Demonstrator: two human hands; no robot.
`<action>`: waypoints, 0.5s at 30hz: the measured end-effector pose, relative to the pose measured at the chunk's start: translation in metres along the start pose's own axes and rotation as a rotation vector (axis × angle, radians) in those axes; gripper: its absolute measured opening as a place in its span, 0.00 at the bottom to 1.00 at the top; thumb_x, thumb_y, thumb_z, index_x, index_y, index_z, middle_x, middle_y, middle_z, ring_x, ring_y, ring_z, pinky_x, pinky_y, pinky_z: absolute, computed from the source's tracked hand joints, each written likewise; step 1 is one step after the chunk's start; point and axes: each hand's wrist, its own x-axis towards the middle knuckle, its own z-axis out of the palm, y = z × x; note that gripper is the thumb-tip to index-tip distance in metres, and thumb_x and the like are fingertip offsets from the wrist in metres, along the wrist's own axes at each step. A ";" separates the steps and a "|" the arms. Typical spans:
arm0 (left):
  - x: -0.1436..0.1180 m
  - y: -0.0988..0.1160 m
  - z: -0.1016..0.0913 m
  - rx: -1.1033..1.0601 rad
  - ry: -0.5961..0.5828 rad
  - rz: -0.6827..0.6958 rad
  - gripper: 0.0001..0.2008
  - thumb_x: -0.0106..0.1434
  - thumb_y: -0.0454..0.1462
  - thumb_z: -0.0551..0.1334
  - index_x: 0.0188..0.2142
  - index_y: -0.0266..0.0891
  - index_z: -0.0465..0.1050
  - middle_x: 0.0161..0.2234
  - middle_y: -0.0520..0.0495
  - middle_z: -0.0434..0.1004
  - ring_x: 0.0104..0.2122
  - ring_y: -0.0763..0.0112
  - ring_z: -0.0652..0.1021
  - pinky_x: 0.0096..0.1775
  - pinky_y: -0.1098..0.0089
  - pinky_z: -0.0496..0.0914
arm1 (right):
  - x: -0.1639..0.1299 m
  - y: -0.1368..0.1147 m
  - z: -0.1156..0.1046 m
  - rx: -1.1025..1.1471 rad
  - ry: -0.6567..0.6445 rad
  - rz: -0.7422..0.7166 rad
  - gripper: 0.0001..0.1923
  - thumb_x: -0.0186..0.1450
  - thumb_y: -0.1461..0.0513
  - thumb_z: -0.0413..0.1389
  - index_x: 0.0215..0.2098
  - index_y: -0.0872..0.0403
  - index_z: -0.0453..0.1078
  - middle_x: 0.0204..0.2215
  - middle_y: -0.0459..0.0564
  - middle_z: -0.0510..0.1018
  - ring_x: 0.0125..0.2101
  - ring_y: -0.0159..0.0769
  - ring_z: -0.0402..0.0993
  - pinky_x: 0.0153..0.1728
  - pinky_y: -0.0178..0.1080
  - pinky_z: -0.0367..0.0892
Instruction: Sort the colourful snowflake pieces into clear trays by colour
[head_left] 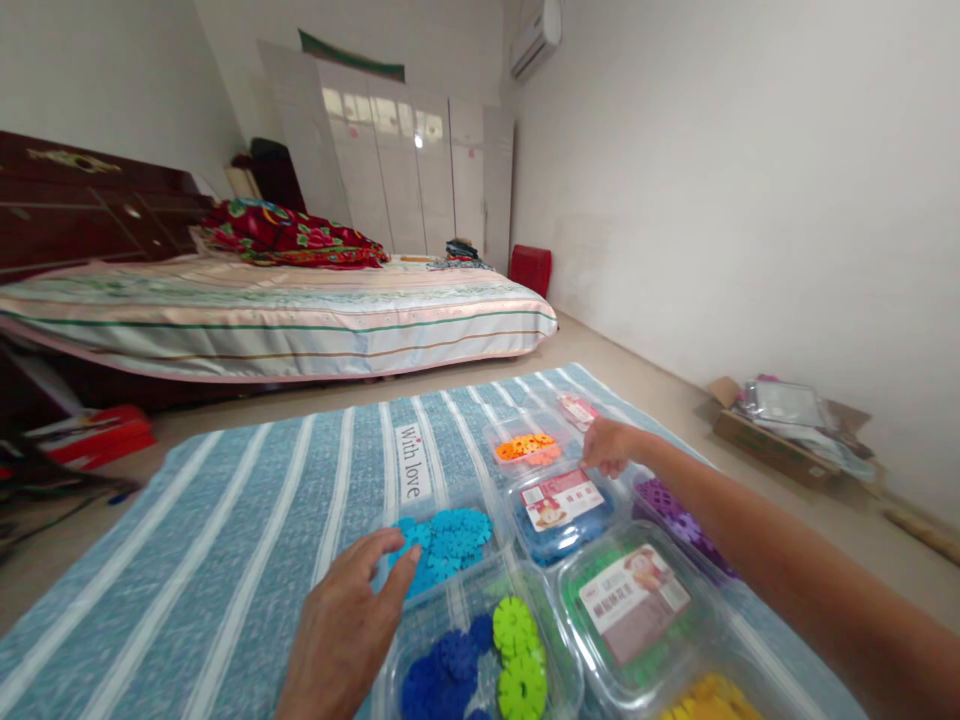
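Observation:
My left hand (351,622), thumb and fingers apart, is at the left side of an open clear tub of light-blue notched plastic discs (450,540). My right hand (609,447) has its fingers curled together at the far right corner of a lidded, labelled tub of blue pieces (562,512); what they grip, if anything, is hidden. Just behind that hand lies a clear piece with a pink label (577,410). An open tub holds orange discs (528,448). Nearer me, dark-blue discs (446,672) and lime-green discs (519,655) share a clear tub.
A lidded tub of green pieces (634,605), purple pieces (679,525) and yellow pieces (709,700) are at the right. All stand on a blue striped cloth (247,540). Beyond are a bed (300,320), a cardboard box (780,440) and a red box (105,437).

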 end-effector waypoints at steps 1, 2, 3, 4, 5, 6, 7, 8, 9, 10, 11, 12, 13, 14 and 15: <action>0.000 0.001 0.000 0.001 -0.001 0.005 0.20 0.54 0.51 0.55 0.35 0.42 0.76 0.39 0.46 0.81 0.37 0.59 0.80 0.43 0.62 0.73 | -0.002 0.000 -0.002 -0.025 -0.035 0.004 0.12 0.42 0.69 0.70 0.18 0.60 0.69 0.11 0.47 0.73 0.12 0.30 0.69 0.16 0.30 0.65; 0.000 0.001 0.000 0.003 0.001 0.007 0.20 0.54 0.51 0.55 0.34 0.42 0.76 0.38 0.46 0.81 0.36 0.59 0.80 0.43 0.62 0.73 | -0.003 0.000 -0.006 -0.060 -0.076 0.015 0.12 0.43 0.68 0.69 0.18 0.61 0.69 0.11 0.47 0.73 0.11 0.30 0.69 0.16 0.30 0.64; 0.000 0.002 0.000 0.006 0.001 0.006 0.20 0.54 0.51 0.55 0.34 0.42 0.76 0.38 0.46 0.81 0.36 0.59 0.80 0.43 0.62 0.73 | -0.003 -0.001 -0.010 -0.093 -0.108 0.024 0.12 0.45 0.67 0.69 0.19 0.61 0.69 0.11 0.48 0.72 0.11 0.30 0.68 0.15 0.30 0.64; 0.000 0.002 0.000 0.012 0.002 0.001 0.20 0.53 0.51 0.54 0.34 0.42 0.76 0.37 0.46 0.81 0.36 0.59 0.80 0.42 0.62 0.73 | -0.003 -0.002 -0.016 -0.109 -0.119 0.019 0.12 0.46 0.65 0.69 0.19 0.60 0.69 0.11 0.48 0.73 0.11 0.30 0.69 0.15 0.29 0.63; 0.000 0.002 0.000 0.018 -0.001 -0.007 0.20 0.53 0.52 0.54 0.33 0.42 0.76 0.37 0.45 0.81 0.36 0.59 0.80 0.42 0.62 0.73 | -0.002 -0.003 -0.022 -0.118 -0.116 0.009 0.12 0.48 0.63 0.69 0.20 0.60 0.69 0.11 0.48 0.73 0.12 0.30 0.69 0.15 0.28 0.63; 0.000 0.002 0.000 0.023 -0.007 -0.015 0.21 0.53 0.52 0.54 0.34 0.42 0.76 0.37 0.45 0.81 0.36 0.58 0.80 0.42 0.62 0.73 | -0.001 -0.003 -0.028 -0.124 -0.101 -0.002 0.13 0.50 0.61 0.68 0.21 0.59 0.69 0.12 0.48 0.74 0.12 0.29 0.69 0.15 0.28 0.63; 0.000 0.003 0.000 0.027 -0.016 -0.024 0.21 0.53 0.52 0.53 0.34 0.42 0.76 0.37 0.45 0.81 0.36 0.58 0.80 0.42 0.63 0.73 | 0.001 -0.004 -0.034 -0.130 -0.078 -0.013 0.13 0.51 0.59 0.67 0.22 0.59 0.69 0.13 0.47 0.74 0.13 0.28 0.69 0.15 0.28 0.63; 0.000 0.003 0.000 0.031 -0.028 -0.030 0.21 0.53 0.52 0.53 0.34 0.42 0.76 0.37 0.45 0.81 0.36 0.58 0.80 0.42 0.63 0.73 | 0.004 -0.004 -0.040 -0.137 -0.048 -0.021 0.14 0.53 0.57 0.66 0.23 0.58 0.69 0.13 0.48 0.74 0.13 0.28 0.69 0.16 0.28 0.63; 0.000 0.003 0.000 0.034 -0.039 -0.033 0.21 0.53 0.52 0.53 0.34 0.42 0.76 0.37 0.45 0.81 0.36 0.59 0.80 0.42 0.64 0.72 | 0.006 -0.004 -0.046 -0.150 -0.016 -0.026 0.15 0.55 0.55 0.65 0.23 0.58 0.69 0.13 0.48 0.74 0.14 0.28 0.69 0.17 0.28 0.64; 0.000 0.003 0.000 0.038 -0.049 -0.035 0.20 0.53 0.51 0.53 0.34 0.42 0.76 0.37 0.45 0.81 0.37 0.59 0.79 0.43 0.64 0.72 | 0.008 -0.004 -0.050 -0.168 0.016 -0.027 0.17 0.56 0.53 0.63 0.23 0.58 0.69 0.13 0.48 0.73 0.14 0.28 0.69 0.17 0.29 0.64; 0.000 0.003 0.000 0.041 -0.057 -0.034 0.20 0.53 0.51 0.53 0.34 0.42 0.75 0.38 0.45 0.81 0.37 0.58 0.79 0.43 0.64 0.72 | 0.010 -0.003 -0.054 -0.193 0.045 -0.026 0.19 0.57 0.51 0.61 0.23 0.59 0.69 0.11 0.48 0.71 0.14 0.29 0.69 0.18 0.30 0.65; 0.000 0.003 0.000 0.046 -0.063 -0.035 0.20 0.53 0.52 0.53 0.34 0.42 0.75 0.38 0.45 0.81 0.37 0.58 0.79 0.43 0.64 0.72 | 0.010 -0.002 -0.056 -0.224 0.069 -0.026 0.21 0.58 0.49 0.59 0.22 0.59 0.69 0.10 0.48 0.70 0.13 0.30 0.68 0.18 0.31 0.65; 0.000 0.003 0.000 0.050 -0.068 -0.038 0.21 0.53 0.52 0.53 0.34 0.42 0.75 0.39 0.45 0.81 0.37 0.58 0.79 0.43 0.63 0.72 | 0.009 -0.001 -0.057 -0.259 0.082 -0.030 0.23 0.59 0.47 0.58 0.21 0.59 0.69 0.09 0.48 0.68 0.13 0.31 0.68 0.18 0.32 0.64; 0.000 0.003 0.000 0.054 -0.073 -0.046 0.21 0.53 0.52 0.53 0.35 0.41 0.75 0.39 0.44 0.80 0.38 0.57 0.79 0.43 0.63 0.72 | 0.006 0.000 -0.056 -0.293 0.086 -0.041 0.24 0.58 0.46 0.58 0.20 0.59 0.69 0.08 0.48 0.67 0.13 0.32 0.68 0.18 0.33 0.64; 0.000 0.002 0.000 0.056 -0.080 -0.058 0.22 0.53 0.52 0.53 0.35 0.41 0.75 0.40 0.43 0.80 0.38 0.57 0.79 0.43 0.62 0.72 | 0.001 0.001 -0.055 -0.328 0.071 -0.062 0.24 0.57 0.46 0.59 0.19 0.59 0.70 0.09 0.48 0.68 0.14 0.32 0.68 0.19 0.33 0.64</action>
